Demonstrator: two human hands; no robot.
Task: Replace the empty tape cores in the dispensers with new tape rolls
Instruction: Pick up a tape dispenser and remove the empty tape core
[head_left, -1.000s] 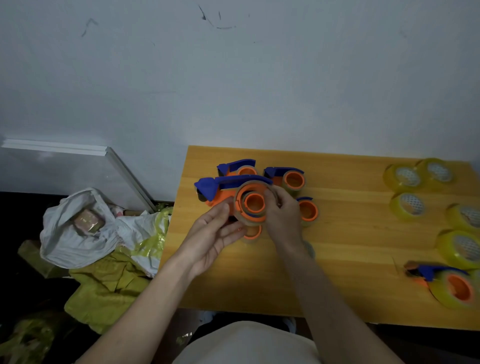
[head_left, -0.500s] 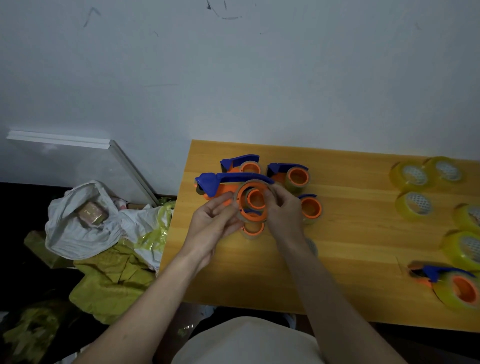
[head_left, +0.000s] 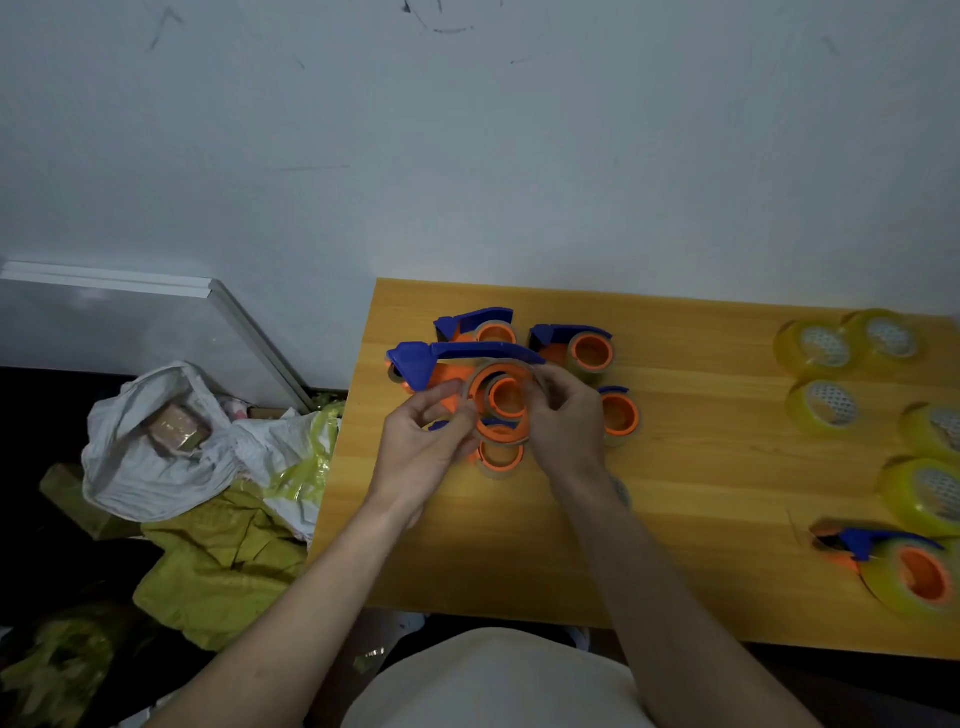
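Note:
A blue and orange tape dispenser (head_left: 447, 361) is held up over the left part of the wooden table (head_left: 675, 467). My left hand (head_left: 423, 447) and my right hand (head_left: 563, 415) both pinch the thin brownish empty core (head_left: 480, 374) ringed around its orange hub. Several other dispensers with empty cores (head_left: 582, 348) lie behind and under my hands. Several new yellow tape rolls (head_left: 815, 348) sit at the table's right side. One dispenser loaded with a yellow roll (head_left: 904, 566) lies at the right front.
A white bag (head_left: 171, 452) and yellow-green plastic (head_left: 223, 561) lie on the floor left of the table. A white panel (head_left: 130, 317) leans against the wall. The table's left edge is close to my left wrist.
My left hand closed from an open palm onto the core's left edge. The dispenser stays between both hands, and the core has tilted a little off the hub.

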